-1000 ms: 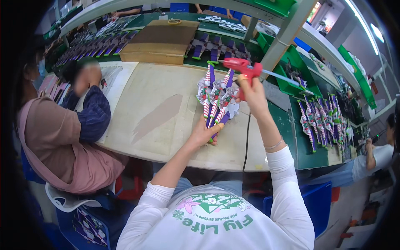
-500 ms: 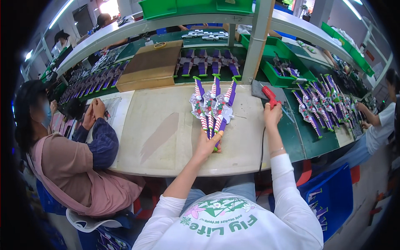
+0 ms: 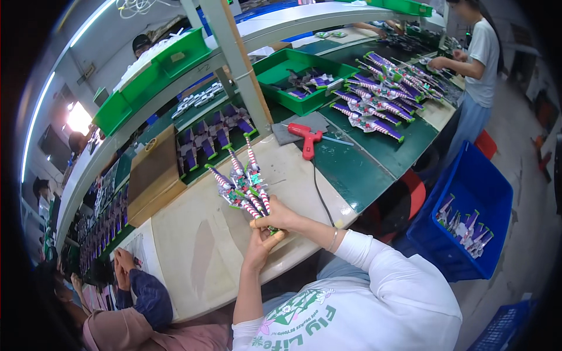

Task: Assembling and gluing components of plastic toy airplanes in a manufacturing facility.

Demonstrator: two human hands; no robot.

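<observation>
My left hand (image 3: 256, 248) and my right hand (image 3: 280, 216) meet at the near end of several toy wing assemblies (image 3: 244, 186). Both are closed around them. These assemblies have red-and-white striped arms, green tips and white and green middles, and fan out away from me over the pale work board (image 3: 190, 245). My fingers hide their near ends. To the right of my hands, a red hot glue gun (image 3: 307, 138) lies with its nozzle on a grey cloth (image 3: 287, 132) and its black cable trailing toward the board's edge.
A heap of similar wings (image 3: 380, 93) covers the green bench at right, beside a green tray (image 3: 287, 64). Behind the board stand a brown box (image 3: 153, 181) and a shelf post (image 3: 234, 64). A blue bin (image 3: 494, 199) holds more wings. Co-workers sit left and stand far right.
My right hand has let go of the glue gun and joined my left hand on the wings. The gun now lies on the cloth. The view has swung to the right.
</observation>
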